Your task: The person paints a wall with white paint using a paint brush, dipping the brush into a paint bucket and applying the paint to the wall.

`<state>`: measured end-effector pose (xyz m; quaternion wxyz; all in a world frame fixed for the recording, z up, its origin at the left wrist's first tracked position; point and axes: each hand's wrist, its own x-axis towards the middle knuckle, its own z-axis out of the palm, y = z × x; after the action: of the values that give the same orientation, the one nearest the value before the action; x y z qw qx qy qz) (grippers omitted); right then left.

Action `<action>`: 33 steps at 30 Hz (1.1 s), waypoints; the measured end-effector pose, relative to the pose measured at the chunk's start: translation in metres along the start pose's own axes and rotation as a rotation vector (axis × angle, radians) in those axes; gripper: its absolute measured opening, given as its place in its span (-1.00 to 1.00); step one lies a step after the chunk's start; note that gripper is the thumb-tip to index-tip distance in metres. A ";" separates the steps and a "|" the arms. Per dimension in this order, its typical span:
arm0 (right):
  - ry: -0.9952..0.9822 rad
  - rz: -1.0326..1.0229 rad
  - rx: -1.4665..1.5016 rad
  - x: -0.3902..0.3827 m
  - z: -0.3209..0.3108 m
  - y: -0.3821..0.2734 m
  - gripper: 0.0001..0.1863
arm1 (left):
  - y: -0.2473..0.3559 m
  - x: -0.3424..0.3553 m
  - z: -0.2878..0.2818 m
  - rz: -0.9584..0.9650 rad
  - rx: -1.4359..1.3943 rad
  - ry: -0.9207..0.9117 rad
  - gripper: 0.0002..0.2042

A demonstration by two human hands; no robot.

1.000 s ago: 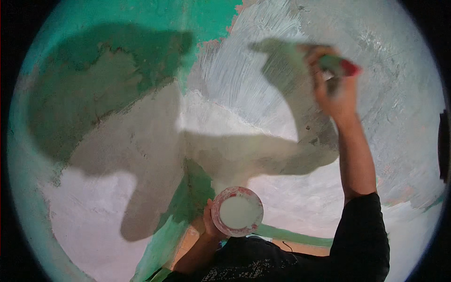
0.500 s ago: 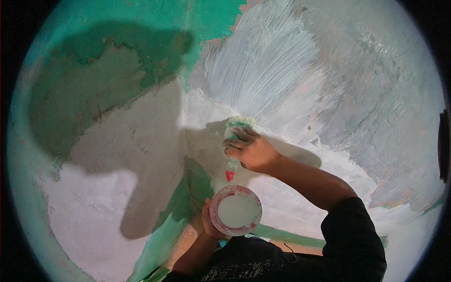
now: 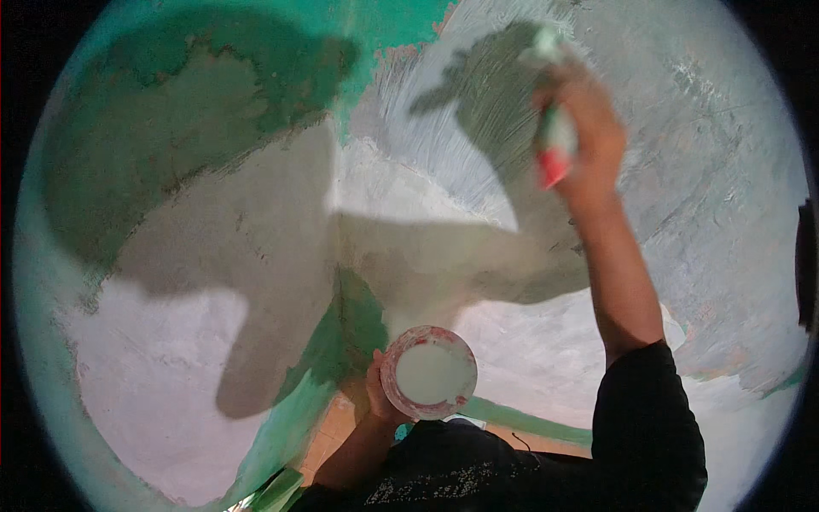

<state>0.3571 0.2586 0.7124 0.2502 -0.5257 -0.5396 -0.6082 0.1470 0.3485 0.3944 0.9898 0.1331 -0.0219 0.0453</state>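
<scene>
Left hand (image 3: 380,394) grips a round, red-smeared bowl (image 3: 389,375) of milky liquid (image 3: 435,374); right hand (image 3: 590,128) is wrapped round a pale-green, red-ended brush (image 3: 558,141) by the streaky grey-white wall (image 3: 401,111). Lots looks coated, bright green paint (image 3: 399,26) left up top.

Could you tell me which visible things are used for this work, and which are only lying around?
In use:
brush, in the right hand
bowl of whitish liquid, in the left hand
streaked wall

Apparently unused:
green object, lower left, kind unclear
dark object, right edge
</scene>
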 end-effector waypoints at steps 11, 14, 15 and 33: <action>-0.750 0.098 0.456 -0.101 -0.013 -0.042 -0.77 | -0.003 -0.001 0.004 0.005 0.101 0.013 -0.13; -0.519 0.387 0.515 -0.045 -0.028 0.012 -0.83 | -0.003 -0.003 0.007 0.028 0.171 0.044 -0.13; -0.384 0.327 0.383 -0.017 -0.038 0.021 -0.91 | -0.001 -0.002 0.006 0.055 0.202 0.069 -0.14; -0.725 -0.289 0.217 -0.055 -0.007 -0.020 -0.69 | 0.000 0.000 0.024 -0.102 0.081 0.001 -0.10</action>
<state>0.3549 0.2436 0.6551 0.0096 -0.5953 -0.7224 -0.3517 0.1465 0.3420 0.4178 0.9847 0.1738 -0.0126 -0.0044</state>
